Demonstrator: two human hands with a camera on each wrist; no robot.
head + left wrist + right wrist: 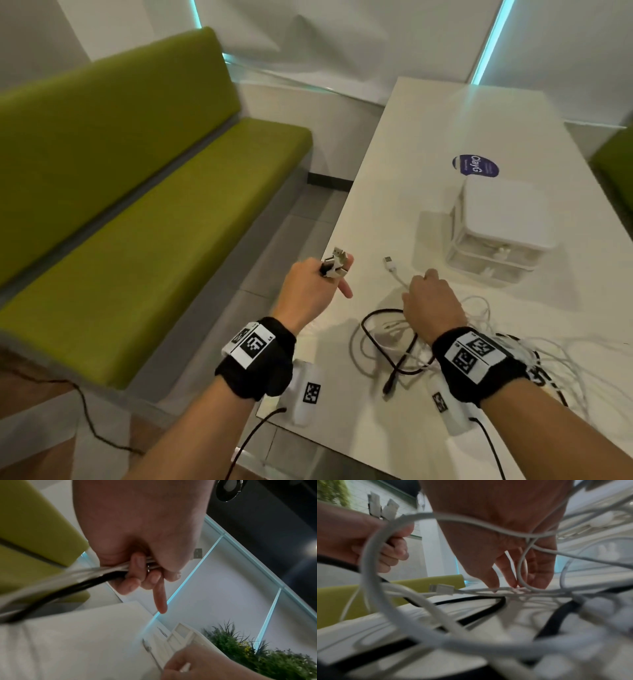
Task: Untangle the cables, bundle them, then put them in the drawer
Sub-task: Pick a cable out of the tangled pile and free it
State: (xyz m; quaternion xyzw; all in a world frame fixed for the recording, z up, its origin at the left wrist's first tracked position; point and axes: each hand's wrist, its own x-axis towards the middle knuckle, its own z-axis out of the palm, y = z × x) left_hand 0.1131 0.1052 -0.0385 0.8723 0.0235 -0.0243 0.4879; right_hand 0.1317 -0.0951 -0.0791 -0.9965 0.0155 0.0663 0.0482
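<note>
My left hand (337,274) is raised at the table's left edge and grips a bunch of cable ends (335,262), white and black, with the index finger sticking out. In the left wrist view the gripped cables (96,573) run back under the palm. My right hand (428,294) reaches down onto the tangle of white and black cables (387,342) on the white table (428,144). Its fingertips (494,586) pinch a thin white cable (471,591) against the tabletop. That cable's USB plug (388,260) lies just ahead. The white drawer unit (503,222) stands beyond with its drawers closed.
A green bench (137,192) runs along the left, below the table edge. A round blue sticker (475,166) lies behind the drawer unit. More white cable loops (565,363) spread to the right of my right wrist. Green plants (257,654) stand beyond the table.
</note>
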